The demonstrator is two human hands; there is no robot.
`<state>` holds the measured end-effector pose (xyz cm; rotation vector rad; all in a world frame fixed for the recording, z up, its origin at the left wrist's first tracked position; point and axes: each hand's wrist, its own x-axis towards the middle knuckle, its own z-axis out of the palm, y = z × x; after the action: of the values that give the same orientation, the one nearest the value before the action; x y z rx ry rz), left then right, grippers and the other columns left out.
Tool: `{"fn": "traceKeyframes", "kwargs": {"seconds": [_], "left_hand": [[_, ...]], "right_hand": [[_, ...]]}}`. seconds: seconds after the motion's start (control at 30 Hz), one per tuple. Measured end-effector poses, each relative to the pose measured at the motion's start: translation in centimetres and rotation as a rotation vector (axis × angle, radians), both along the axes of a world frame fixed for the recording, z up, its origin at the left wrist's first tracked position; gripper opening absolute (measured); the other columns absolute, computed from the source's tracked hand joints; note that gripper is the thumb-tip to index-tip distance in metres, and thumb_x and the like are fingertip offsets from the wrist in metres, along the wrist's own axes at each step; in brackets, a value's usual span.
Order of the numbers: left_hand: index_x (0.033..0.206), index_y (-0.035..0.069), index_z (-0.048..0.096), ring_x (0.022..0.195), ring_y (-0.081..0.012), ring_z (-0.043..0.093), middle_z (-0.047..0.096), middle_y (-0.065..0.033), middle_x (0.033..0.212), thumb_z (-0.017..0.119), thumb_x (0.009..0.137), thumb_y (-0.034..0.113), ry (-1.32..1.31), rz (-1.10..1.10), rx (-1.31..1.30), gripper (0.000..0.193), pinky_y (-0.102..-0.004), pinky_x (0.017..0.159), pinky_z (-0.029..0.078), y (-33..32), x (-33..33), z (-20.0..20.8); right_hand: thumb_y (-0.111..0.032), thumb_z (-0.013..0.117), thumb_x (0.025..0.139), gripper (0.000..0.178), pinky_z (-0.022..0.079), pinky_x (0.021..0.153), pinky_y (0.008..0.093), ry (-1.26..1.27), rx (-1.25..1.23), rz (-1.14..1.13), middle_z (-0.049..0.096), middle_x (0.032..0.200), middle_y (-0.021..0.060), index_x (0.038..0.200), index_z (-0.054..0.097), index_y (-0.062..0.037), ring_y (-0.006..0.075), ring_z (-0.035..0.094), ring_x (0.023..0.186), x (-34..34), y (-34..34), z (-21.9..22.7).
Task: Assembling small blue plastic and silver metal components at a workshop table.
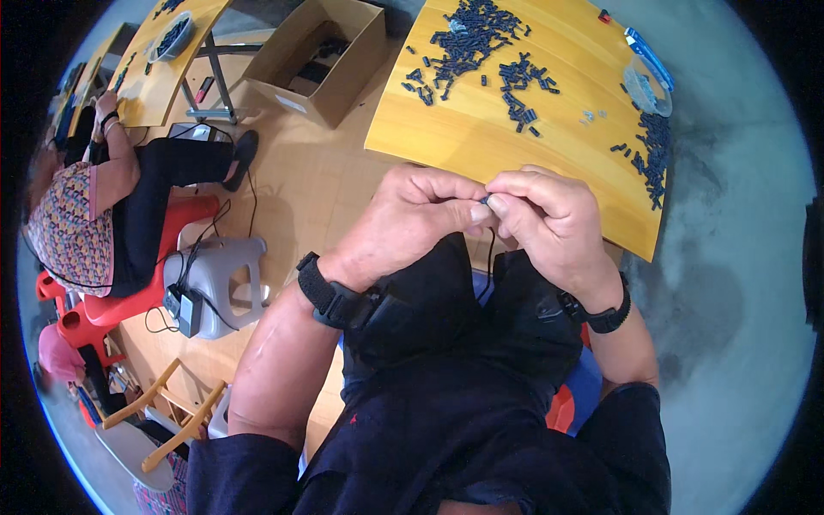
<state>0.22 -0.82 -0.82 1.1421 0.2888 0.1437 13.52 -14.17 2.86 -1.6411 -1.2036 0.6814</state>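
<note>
In front of my lap my left hand [412, 215] and my right hand [554, 219] meet, thumbs and forefingers pinched together. Between the fingertips shows a small black piece [485, 199], mostly covered, held by both hands; its exact kind is hard to make out. Just beyond them, the yellow wooden table [429, 133] carries a large heap of small black plastic pieces [476, 39]. A smaller cluster of the same pieces [518, 107] lies nearer, and another heap [654, 154] lines the right edge.
A clear plastic tub [645, 86] and a long blue object [650, 58] sit at the table's right edge. Left of the table stands an open cardboard box [322, 64]. Another person [77, 223] sits at a second table [159, 94]. A grey stool [219, 275] holds cables.
</note>
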Motion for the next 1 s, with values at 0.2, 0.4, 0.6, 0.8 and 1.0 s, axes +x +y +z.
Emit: {"fn": "traceKeyframes", "kwargs": {"seconds": [0.2, 0.4, 0.6, 0.8, 1.0], "left_hand": [[0.095, -0.003, 0.069, 0.069, -0.0084, 0.06, 0.069, -0.0057, 0.082, 0.064, 0.087, 0.004, 0.036, 0.02, 0.034, 0.013, -0.0222, 0.065, 0.051, -0.1, 0.1, -0.4], [0.094, -0.003, 0.069, 0.068, -0.0082, 0.06, 0.068, -0.0052, 0.079, 0.064, 0.087, 0.004, 0.008, 0.011, 0.047, 0.012, -0.0222, 0.064, 0.051, -0.1, 0.1, -0.2], [0.089, -0.004, 0.069, 0.068, -0.0083, 0.061, 0.068, -0.0064, 0.079, 0.063, 0.087, 0.004, 0.05, 0.004, 0.017, 0.009, -0.0223, 0.063, 0.052, -0.1, 0.2, 0.3], [0.094, -0.002, 0.067, 0.072, -0.0108, 0.064, 0.067, -0.0064, 0.081, 0.063, 0.088, 0.006, 0.057, 0.006, 0.024, 0.01, -0.023, 0.067, 0.052, -0.4, 0.2, 0.3], [0.099, -0.003, 0.063, 0.073, -0.0111, 0.064, 0.068, -0.0071, 0.084, 0.064, 0.087, 0.006, 0.065, -0.001, -0.06, 0.015, -0.0226, 0.068, 0.053, -0.5, 0.3, 0.4]], "right_hand": [[-0.004, 0.062, 0.085, 0.008, 0.049, 0.059, 0.028, -0.076, -0.018, -0.016, 0.064, 0.076, 0.0115, 0.09, 0.064, 0.0027, 0.0179, 0.063, 0.068, 0.0, 0.0, -0.2], [-0.004, 0.062, 0.085, 0.006, 0.048, 0.057, 0.0273, 0.038, -0.048, -0.04, 0.064, 0.074, 0.0103, 0.087, 0.064, 0.0019, 0.0162, 0.062, 0.065, 0.2, 0.1, -0.1], [-0.003, 0.061, 0.086, 0.005, 0.048, 0.057, 0.0263, -0.088, 0.017, -0.044, 0.064, 0.073, 0.0086, 0.086, 0.063, 0.0009, 0.0137, 0.061, 0.064, -0.1, 0.3, -0.2], [-0.006, 0.06, 0.088, 0.007, 0.048, 0.056, 0.0242, 0.06, -0.086, -0.062, 0.064, 0.071, 0.0062, 0.087, 0.062, 0.0015, 0.0094, 0.061, 0.065, -0.1, 0.1, 0.0], [-0.006, 0.058, 0.09, 0.01, 0.048, 0.055, 0.0213, 0.252, -0.197, -0.149, 0.063, 0.073, 0.0044, 0.087, 0.061, 0.0026, 0.0071, 0.06, 0.063, -0.1, 0.0, 0.4]]}}
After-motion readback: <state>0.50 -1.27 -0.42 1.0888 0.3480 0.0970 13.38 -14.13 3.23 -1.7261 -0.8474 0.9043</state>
